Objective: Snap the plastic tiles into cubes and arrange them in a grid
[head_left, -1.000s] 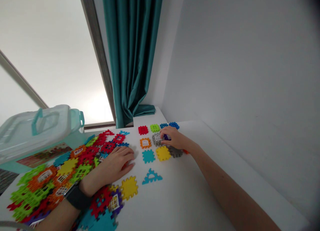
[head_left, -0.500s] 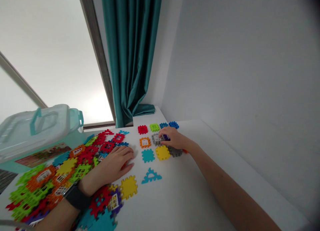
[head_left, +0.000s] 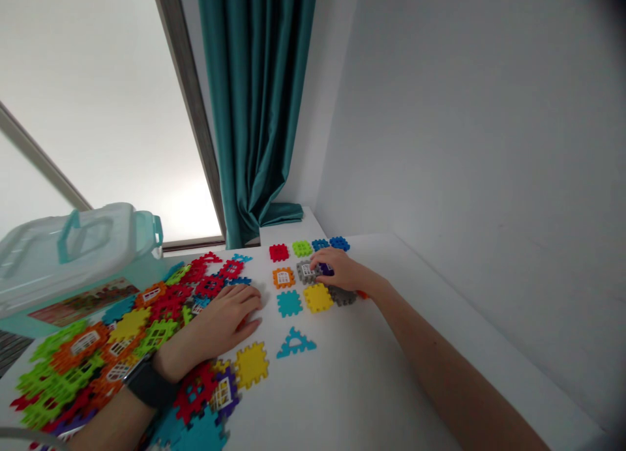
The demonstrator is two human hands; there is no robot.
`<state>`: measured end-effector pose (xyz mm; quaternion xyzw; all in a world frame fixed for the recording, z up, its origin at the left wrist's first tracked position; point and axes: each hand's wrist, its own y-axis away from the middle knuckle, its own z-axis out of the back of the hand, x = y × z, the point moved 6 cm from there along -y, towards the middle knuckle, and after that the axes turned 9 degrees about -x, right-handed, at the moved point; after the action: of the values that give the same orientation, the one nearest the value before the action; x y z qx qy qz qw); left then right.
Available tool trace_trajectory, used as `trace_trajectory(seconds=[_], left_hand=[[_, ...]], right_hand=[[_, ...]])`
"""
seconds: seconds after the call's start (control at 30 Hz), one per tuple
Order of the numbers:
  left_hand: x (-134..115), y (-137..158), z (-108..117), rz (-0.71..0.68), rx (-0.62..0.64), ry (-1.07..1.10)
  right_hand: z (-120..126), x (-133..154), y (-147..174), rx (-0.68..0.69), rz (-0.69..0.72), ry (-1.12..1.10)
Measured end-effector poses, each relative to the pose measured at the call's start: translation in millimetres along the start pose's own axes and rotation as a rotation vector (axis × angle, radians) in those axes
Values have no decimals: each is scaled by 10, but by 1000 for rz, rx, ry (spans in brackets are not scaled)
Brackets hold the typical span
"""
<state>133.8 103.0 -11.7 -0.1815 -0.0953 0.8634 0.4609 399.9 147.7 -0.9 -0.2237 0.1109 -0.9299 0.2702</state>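
Head view. Right hand [head_left: 337, 268] is over the middle row of a laid-out block of toothed plastic pieces, fingers and thumb bent and only narrowly parted around a dark purple piece [head_left: 326, 268]. Fingertips reach the right edge of a grey window piece [head_left: 306, 273]. Whether the purple piece is gripped or merely covered, cannot tell.

Left of the grey window piece: an orange window piece [head_left: 283, 278]. Far row, left to right: red square [head_left: 278, 253], lime square [head_left: 302, 248], blue square [head_left: 320, 245], darker blue square [head_left: 339, 243]. Near row: cyan square [head_left: 289, 304], yellow square [head_left: 318, 298], dark grey piece [head_left: 343, 296], then an orange-red piece [head_left: 362, 294] mostly hidden by the right wrist. Nearer still, well apart from the rows, a light blue triangle [head_left: 296, 343] lies flat on the white surface [head_left: 372, 386].

Left hand [head_left: 235, 315] rests palm down at the right edge of a mixed heap [head_left: 169, 304], fingers loosely extended, thumb apart. Something orange shows beneath it, too covered to make out. Black watch [head_left: 152, 382] on the left wrist. Near the heap's right edge, a larger yellow piece [head_left: 251, 365] beside a purple window piece [head_left: 223, 393].

Far left: lidded teal box [head_left: 112, 268]. Far side: green curtain [head_left: 257, 112].
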Motion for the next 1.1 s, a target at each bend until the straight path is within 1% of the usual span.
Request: trace_trajectory(seconds=[0.4,0.7,0.9,1.0,1.1], left_hand=[[6,12,-7,-3,-1,-1],[-17,-3,19,-4,-14,4],[-49,-18,54,5,-1,9],[-34,-14,39,16,11,4],[-7,1,8,3,-6,1]], right_hand=[[-6,1,16,28,-3,12],[-5,4,18,9,19,11],[-13,-13,23,10,3,14],[1,1,21,20,-6,14],[55,1,22,15,-34,21]])
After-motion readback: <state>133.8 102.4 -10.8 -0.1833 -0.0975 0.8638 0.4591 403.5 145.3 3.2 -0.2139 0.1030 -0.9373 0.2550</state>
